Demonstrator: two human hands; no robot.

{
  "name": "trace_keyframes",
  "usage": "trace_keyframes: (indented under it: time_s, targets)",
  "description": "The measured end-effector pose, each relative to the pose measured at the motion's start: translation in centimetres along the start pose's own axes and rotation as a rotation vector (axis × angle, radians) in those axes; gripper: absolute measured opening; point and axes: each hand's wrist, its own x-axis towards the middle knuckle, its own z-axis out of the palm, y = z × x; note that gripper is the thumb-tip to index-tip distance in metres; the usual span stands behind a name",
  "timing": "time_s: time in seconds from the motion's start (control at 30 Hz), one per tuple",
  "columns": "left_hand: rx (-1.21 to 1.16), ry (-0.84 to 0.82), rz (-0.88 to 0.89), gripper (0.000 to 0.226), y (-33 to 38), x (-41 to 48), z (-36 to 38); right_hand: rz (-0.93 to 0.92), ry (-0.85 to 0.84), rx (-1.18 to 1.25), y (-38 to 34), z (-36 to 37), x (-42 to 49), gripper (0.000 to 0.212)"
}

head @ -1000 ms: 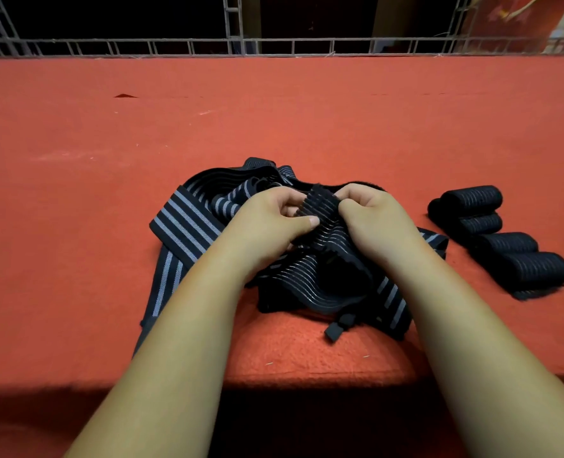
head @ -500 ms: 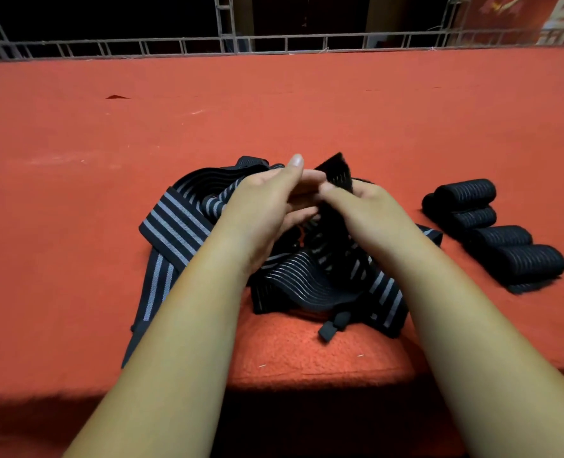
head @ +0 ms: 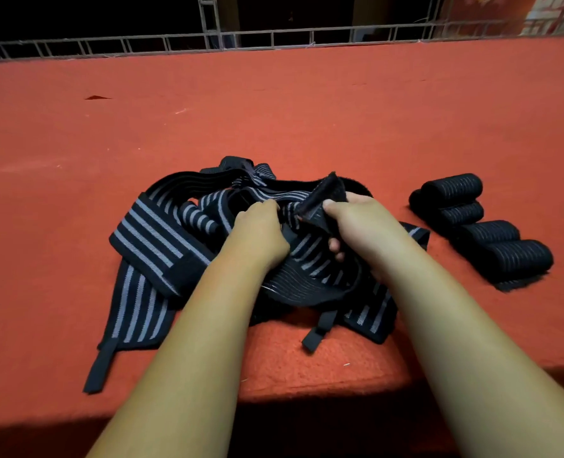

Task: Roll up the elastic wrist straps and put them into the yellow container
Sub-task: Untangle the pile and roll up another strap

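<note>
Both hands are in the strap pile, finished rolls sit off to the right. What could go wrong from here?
1. The right hand pinches one strap end that runs into the tangled pile, where the left hand curls in; pulling may drag neighbours toward the near table edge.
2. The rolls lie unsecured, the nearest with a loose tail; a bump might unroll them.
3. No yellow container is in view.
</note>
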Motion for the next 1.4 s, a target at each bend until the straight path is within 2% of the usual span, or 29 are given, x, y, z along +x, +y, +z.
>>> trace_keyframes:
  time_s: [0.1, 0.17, 0.3, 0.4, 0.47, 0.57, 0.67, 0.8, 0.87, 1.0, 1.13, 1.27, 1.33, 1.4]
  targets:
    - [0.022, -0.027, -0.003, 0.067, -0.4, 0.2, 0.0, -0.002, -0.012, -0.088, 0.3, 0.0, -0.3, 0.027]
    - [-0.045, 0.014, -0.012, 0.071, -0.4, 0.1, 0.1, -0.014, -0.045, -0.111, 0.4, 0.1, -0.6, 0.028]
    - [-0.244, 0.123, -0.031, 0.056, -0.6, 0.2, 0.6, -0.034, -0.075, -0.095, 0.3, 0.3, -0.9, 0.028]
    - [-0.516, 0.146, -0.049, 0.04, -1.1, 0.4, 0.8, -0.099, -0.093, -0.073, 0.5, 0.7, -0.8, 0.026]
    - [-0.704, 0.136, -0.063, 0.036, -1.2, 0.4, 0.8, -0.195, -0.062, -0.109, 0.8, 1.1, -0.6, 0.026]
    - [-0.844, 0.131, -0.042, 0.025, -1.3, 0.2, 0.6, -0.314, 0.039, -0.223, 0.6, 1.4, -0.6, 0.025]
    - [-1.027, 0.08, -0.029, 0.027, -1.3, 0.0, 0.2, -0.386, 0.034, -0.254, 0.2, 1.5, -0.6, 0.026]
    - [-1.344, 0.014, -0.028, 0.036, -1.2, -0.4, -0.8, -0.446, -0.053, -0.294, 0.2, 1.3, -0.4, 0.023]
    - [-1.379, -0.006, -0.013, 0.043, -1.2, -0.7, -1.2, -0.477, -0.049, -0.294, 0.6, 1.5, -0.2, 0.022]
    - [-1.377, -0.035, 0.03, 0.057, -0.8, -1.4, -1.3, -0.481, 0.065, -0.24, 1.1, 1.8, 0.0, 0.022]
    - [-1.111, 0.012, 0.11, 0.07, -0.4, -2.1, -1.7, -0.43, 0.167, -0.177, 1.0, 1.4, 0.5, 0.024]
    - [-0.805, 0.114, 0.206, 0.065, 0.2, -2.5, -1.7, -0.405, 0.211, -0.183, 1.3, 1.4, 1.1, 0.028]
    - [-0.786, 0.139, 0.205, 0.064, 0.3, -2.6, -1.7, -0.365, 0.199, -0.137, 1.2, 1.3, 1.2, 0.029]
    - [-0.884, 0.109, 0.162, 0.061, 0.2, -2.6, -1.8, -0.327, 0.168, -0.135, 0.9, 0.9, 1.1, 0.027]
